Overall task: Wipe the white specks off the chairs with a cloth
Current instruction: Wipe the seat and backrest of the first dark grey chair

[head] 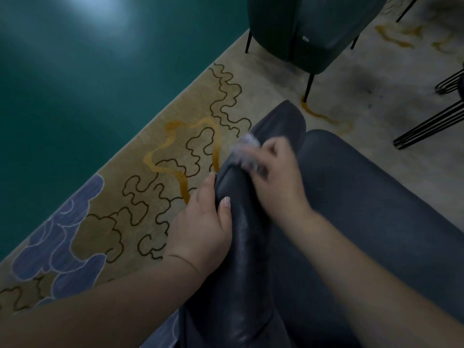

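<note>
A dark grey leather chair fills the near right of the view, and the part under work is its padded armrest, a long rounded roll. The roll's long axis runs from the near bottom edge of the view up and slightly right to a blunt far end, which points away from the person toward the far right. Beside it on the right lies the seat cushion, separated from the roll by a dark seam.

A small pale cloth sits on the top of the armrest close to its far end. It is bunched and blurred, so its folds cannot be made out. The right hand has its fingers curled around the cloth and presses it against the leather; the hand itself is smeared with motion blur. The left hand grips the armrest nearer the person, with the thumb lying on top of the roll and the fingers wrapped over its left flank. The two hands are near each other but not touching.

Under the chair lies a beige rug patterned with dark wavy outlines, orange streaks and a lilac cloud shape at the near left. Beyond its left edge is a glossy teal floor with a bright reflection. At the far middle stands a dark green chair on thin black legs, and black wire legs of other furniture show at the far right
</note>
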Demonstrator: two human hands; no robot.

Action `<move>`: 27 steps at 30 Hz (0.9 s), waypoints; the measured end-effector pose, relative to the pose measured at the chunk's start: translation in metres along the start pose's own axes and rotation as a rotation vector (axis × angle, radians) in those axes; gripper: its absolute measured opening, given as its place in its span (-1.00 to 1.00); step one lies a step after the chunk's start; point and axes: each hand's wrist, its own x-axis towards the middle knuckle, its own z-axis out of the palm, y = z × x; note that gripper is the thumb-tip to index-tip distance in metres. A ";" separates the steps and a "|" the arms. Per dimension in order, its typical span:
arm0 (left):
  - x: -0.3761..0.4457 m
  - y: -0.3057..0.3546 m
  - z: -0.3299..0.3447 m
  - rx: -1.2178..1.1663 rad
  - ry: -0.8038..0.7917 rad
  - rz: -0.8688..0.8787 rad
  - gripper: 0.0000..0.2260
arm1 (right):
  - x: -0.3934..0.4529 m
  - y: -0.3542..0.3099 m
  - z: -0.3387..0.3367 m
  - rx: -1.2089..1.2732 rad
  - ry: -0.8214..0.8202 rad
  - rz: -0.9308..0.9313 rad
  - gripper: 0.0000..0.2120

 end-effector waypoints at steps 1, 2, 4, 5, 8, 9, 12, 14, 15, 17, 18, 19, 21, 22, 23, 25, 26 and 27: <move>0.000 0.001 0.000 -0.005 0.000 0.000 -0.47 | -0.017 -0.005 -0.001 0.025 -0.052 -0.079 -0.68; 0.000 0.001 -0.001 -0.012 0.006 0.000 -0.49 | -0.023 -0.004 -0.003 0.037 -0.089 -0.125 -0.66; 0.000 0.000 -0.001 -0.031 0.022 0.001 -0.51 | -0.009 0.006 -0.008 -0.013 -0.101 -0.098 -0.64; 0.000 0.000 -0.001 -0.038 0.028 0.004 -0.52 | 0.006 0.013 -0.009 -0.046 -0.068 -0.025 -0.64; -0.001 0.000 0.000 -0.051 0.052 0.005 -0.53 | 0.047 0.022 -0.013 0.012 0.044 0.243 -0.70; -0.002 -0.001 0.000 -0.052 0.058 0.004 -0.54 | 0.047 0.018 -0.011 0.020 0.042 0.256 -0.72; -0.002 -0.001 -0.001 -0.053 0.055 0.018 -0.54 | 0.003 -0.005 -0.005 -0.025 -0.075 -0.011 -0.73; -0.001 -0.001 -0.002 -0.052 0.054 0.025 -0.54 | -0.029 -0.012 -0.007 0.000 -0.154 -0.196 -0.65; -0.001 -0.001 -0.001 -0.051 0.060 0.023 -0.55 | -0.032 -0.009 -0.010 0.008 -0.165 -0.208 -0.61; -0.001 -0.001 -0.001 -0.055 0.069 0.018 -0.56 | -0.015 0.006 -0.015 -0.014 -0.100 -0.089 -0.57; -0.001 -0.001 0.000 -0.056 0.073 0.019 -0.56 | -0.001 0.014 -0.017 -0.023 -0.049 0.009 -0.57; -0.002 -0.001 0.000 -0.057 0.075 0.020 -0.56 | 0.013 0.022 -0.018 -0.017 -0.011 0.094 -0.58; -0.001 -0.002 0.001 -0.062 0.075 0.020 -0.56 | 0.035 0.036 -0.019 0.036 0.041 0.211 -0.61; -0.001 -0.002 0.001 -0.067 0.072 0.018 -0.56 | 0.040 0.041 -0.018 0.064 0.062 0.244 -0.63; -0.001 -0.002 0.001 -0.069 0.069 0.017 -0.56 | 0.041 0.044 -0.017 0.089 0.085 0.264 -0.63; 0.000 -0.002 0.001 -0.065 0.063 0.017 -0.56 | 0.031 0.040 -0.013 0.114 0.101 0.268 -0.61; 0.000 -0.002 0.001 -0.064 0.059 0.017 -0.56 | 0.020 0.035 -0.011 0.116 0.090 0.260 -0.59; -0.001 -0.002 0.001 -0.065 0.056 0.016 -0.56 | 0.005 0.029 -0.008 0.118 0.066 0.244 -0.56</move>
